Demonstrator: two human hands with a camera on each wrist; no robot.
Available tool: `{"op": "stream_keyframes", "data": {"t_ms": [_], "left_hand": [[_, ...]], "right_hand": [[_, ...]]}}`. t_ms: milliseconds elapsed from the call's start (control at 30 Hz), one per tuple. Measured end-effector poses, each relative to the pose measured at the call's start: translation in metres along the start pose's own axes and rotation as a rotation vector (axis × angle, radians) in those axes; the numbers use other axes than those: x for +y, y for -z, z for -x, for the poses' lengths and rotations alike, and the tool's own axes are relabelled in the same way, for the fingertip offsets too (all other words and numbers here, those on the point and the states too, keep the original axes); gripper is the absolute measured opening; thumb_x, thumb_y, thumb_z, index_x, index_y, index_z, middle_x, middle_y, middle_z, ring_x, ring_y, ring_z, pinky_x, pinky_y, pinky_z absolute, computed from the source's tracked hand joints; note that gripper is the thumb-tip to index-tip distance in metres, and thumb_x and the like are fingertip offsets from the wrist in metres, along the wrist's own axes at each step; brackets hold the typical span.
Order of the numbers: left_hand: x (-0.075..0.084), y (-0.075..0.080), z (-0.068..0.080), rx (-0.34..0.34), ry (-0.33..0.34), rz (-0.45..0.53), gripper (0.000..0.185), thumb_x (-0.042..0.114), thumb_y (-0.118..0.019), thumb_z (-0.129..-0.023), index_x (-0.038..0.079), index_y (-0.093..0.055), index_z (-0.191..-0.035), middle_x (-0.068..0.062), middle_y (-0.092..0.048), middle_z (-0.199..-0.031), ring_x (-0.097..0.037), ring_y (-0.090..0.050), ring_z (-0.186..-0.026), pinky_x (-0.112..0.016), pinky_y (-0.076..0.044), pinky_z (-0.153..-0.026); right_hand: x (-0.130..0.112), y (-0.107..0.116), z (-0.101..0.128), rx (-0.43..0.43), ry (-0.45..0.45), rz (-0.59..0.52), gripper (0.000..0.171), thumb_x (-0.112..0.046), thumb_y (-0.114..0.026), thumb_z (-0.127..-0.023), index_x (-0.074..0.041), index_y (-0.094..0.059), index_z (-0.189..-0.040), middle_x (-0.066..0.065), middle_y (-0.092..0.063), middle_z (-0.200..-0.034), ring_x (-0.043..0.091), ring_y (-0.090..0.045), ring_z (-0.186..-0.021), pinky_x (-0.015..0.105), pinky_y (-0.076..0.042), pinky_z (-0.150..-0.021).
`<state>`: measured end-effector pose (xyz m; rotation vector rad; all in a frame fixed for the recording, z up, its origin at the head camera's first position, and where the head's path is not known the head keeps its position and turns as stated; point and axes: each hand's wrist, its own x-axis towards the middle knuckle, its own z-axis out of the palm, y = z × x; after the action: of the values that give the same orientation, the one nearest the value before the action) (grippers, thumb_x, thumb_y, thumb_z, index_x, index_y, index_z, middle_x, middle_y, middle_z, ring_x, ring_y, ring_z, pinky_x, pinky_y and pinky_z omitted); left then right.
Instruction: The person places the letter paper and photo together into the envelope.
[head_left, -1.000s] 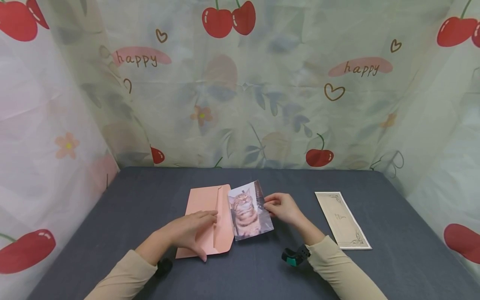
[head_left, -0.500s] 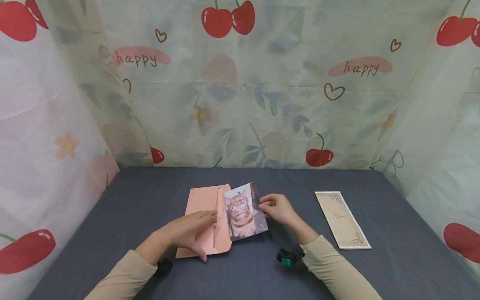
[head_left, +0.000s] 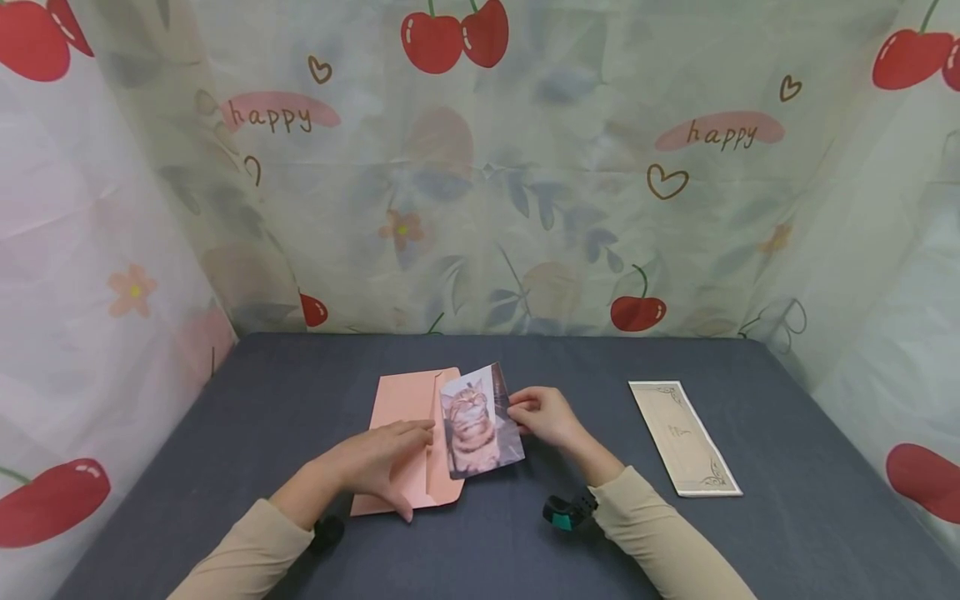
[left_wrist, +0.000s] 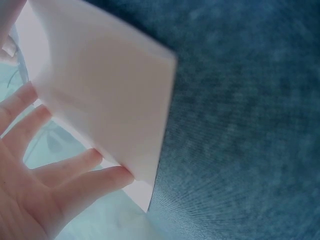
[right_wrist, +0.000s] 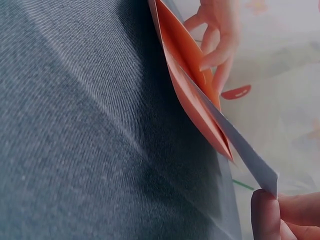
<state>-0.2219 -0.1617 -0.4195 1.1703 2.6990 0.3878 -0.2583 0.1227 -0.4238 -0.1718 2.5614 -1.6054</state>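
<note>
Twice, "happy" is printed on the curtain (head_left: 487, 117); one beige card's (head_left: 678, 442) print seems illegible. One photo (head_left: 471, 421) is pinched by right fingers (head_left: 531, 393) partly over one envelope (head_left: 402, 398), touched by spread left fingers (head_left: 411, 428).

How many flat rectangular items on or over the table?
3: pink envelope touched by the left hand, cat picture pinched in the right hand, beige item off to the right. Anything inside the envelope may be hidden.

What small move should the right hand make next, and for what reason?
Probably the right hand should slide the cat picture left, into the pink envelope: it pinches the picture's right edge, the picture's left part is over the open flap, and the left hand rests on the envelope.
</note>
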Motion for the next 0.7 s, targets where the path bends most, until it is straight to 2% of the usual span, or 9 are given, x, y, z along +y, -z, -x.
{"op": "stream_keyframes", "data": {"t_ms": [367,700], "left_hand": [[-0.001,-0.001,0.000,0.006,0.000,0.011,0.098,0.061,-0.078,-0.058,0.009,-0.044,-0.135,-0.008,-0.037,-0.149,-0.027,-0.039,-0.134,-0.047,-0.039,-0.104],[-0.001,-0.001,0.000,0.022,-0.011,0.019,0.094,0.062,-0.078,-0.057,0.012,-0.047,-0.130,-0.009,-0.040,-0.147,-0.026,-0.041,-0.133,-0.047,-0.040,-0.104]], "right_hand": [[-0.005,-0.010,-0.002,-0.012,0.021,-0.020,0.021,0.001,-0.061,-0.086,0.011,-0.062,-0.103,0.024,-0.069,-0.092,0.008,-0.061,-0.062,0.028,-0.057,-0.060],[-0.005,-0.018,-0.004,0.002,-0.011,-0.030,0.019,0.000,-0.062,-0.085,0.008,-0.064,-0.103,0.022,-0.070,-0.092,0.010,-0.063,-0.063,0.030,-0.057,-0.061]]}}
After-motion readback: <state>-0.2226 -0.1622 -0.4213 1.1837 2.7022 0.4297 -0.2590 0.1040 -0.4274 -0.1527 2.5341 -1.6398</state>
